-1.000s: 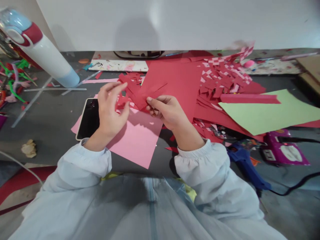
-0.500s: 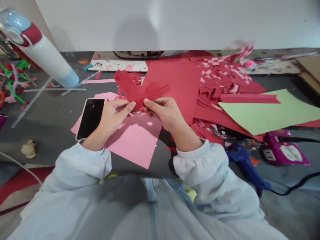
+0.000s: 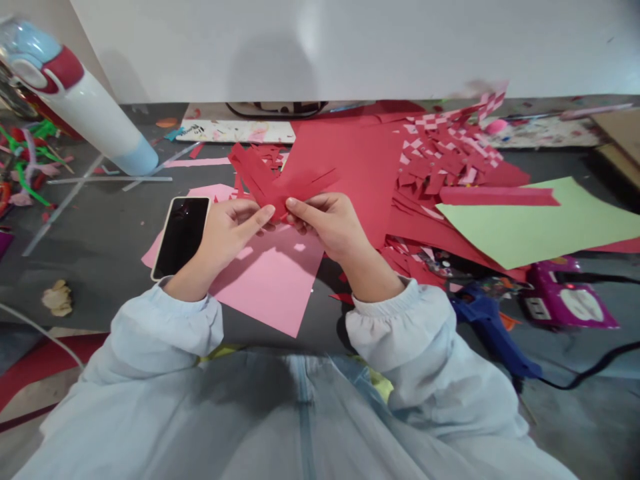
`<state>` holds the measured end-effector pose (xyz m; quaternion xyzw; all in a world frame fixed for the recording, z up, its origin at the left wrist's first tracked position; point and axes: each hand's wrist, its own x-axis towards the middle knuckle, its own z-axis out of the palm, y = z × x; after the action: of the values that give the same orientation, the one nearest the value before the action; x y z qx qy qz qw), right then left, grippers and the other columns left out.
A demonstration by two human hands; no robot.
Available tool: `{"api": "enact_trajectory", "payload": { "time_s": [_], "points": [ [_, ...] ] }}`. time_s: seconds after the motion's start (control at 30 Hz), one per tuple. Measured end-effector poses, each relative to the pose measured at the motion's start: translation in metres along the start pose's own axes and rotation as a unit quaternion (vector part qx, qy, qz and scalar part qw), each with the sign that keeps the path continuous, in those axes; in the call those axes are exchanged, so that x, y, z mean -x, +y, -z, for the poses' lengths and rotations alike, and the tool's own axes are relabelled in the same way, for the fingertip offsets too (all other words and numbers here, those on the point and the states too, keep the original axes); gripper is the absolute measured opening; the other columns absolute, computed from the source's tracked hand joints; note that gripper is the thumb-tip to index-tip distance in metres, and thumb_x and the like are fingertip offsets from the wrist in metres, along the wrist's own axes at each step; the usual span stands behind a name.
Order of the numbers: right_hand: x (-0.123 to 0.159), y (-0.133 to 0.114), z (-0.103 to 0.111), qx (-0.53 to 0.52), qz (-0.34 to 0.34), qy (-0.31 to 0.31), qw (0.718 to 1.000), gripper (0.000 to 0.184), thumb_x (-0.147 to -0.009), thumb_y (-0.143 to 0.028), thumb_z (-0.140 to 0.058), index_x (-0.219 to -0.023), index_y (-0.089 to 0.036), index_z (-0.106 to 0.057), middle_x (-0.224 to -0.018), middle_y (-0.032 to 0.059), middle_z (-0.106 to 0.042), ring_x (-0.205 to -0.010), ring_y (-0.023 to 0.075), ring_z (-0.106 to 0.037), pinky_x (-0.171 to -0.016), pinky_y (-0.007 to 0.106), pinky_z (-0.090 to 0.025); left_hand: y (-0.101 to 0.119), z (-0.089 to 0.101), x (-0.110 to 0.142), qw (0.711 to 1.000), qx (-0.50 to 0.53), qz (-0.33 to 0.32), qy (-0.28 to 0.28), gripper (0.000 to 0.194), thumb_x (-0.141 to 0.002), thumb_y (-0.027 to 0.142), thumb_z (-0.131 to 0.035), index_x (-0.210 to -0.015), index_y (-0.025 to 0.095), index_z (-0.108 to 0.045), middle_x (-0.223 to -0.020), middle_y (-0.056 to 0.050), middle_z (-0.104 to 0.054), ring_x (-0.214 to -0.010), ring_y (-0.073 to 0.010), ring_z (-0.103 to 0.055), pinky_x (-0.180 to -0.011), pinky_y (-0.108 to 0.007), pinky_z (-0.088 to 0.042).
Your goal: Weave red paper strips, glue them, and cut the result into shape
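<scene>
While both hands pinch the red paper piece (image 3: 273,190) above the pink sheet (image 3: 275,280), its narrow strips fan up and outward, and those look like the weak spot. The left hand (image 3: 225,227) grips its lower edge between thumb and fingers, and the right hand (image 3: 327,220) pinches it close by. If the two pull apart unevenly, a strip could tear at its base; if they squeeze too hard, the middle could crease. The strips are blurred against the big red sheet (image 3: 345,160), so I can't be sure how deep the slits run.

The phone (image 3: 181,237) lies on the counter (image 3: 125,220) just beside the left hand, where a careless wrist could nudge it. The blue glue gun (image 3: 493,330) sits near the right sleeve (image 3: 405,327), which could snag it if the elbow swings out.
</scene>
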<state>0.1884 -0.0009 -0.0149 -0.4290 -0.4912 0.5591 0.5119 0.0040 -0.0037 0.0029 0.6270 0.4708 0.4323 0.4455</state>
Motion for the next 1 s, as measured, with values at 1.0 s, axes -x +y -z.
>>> {"api": "enact_trajectory", "payload": {
  "time_s": [1.0],
  "points": [
    [0.0014,-0.0033,0.0003,-0.039,-0.052,-0.022,0.998,0.040,-0.062,-0.048,-0.088,-0.063,-0.019,-0.061,-0.057,-0.0051,-0.051,-0.050,0.0062,-0.038,-0.048,0.025,-0.031,0.0040,0.0005,-0.0003,0.999,0.000,0.024,-0.036,0.035,-0.076,0.050,-0.078,-0.071,0.016,-0.072,-0.071,-0.006,-0.075,-0.064,-0.0154,-0.069,-0.065,-0.028,-0.056]
  ]
}}
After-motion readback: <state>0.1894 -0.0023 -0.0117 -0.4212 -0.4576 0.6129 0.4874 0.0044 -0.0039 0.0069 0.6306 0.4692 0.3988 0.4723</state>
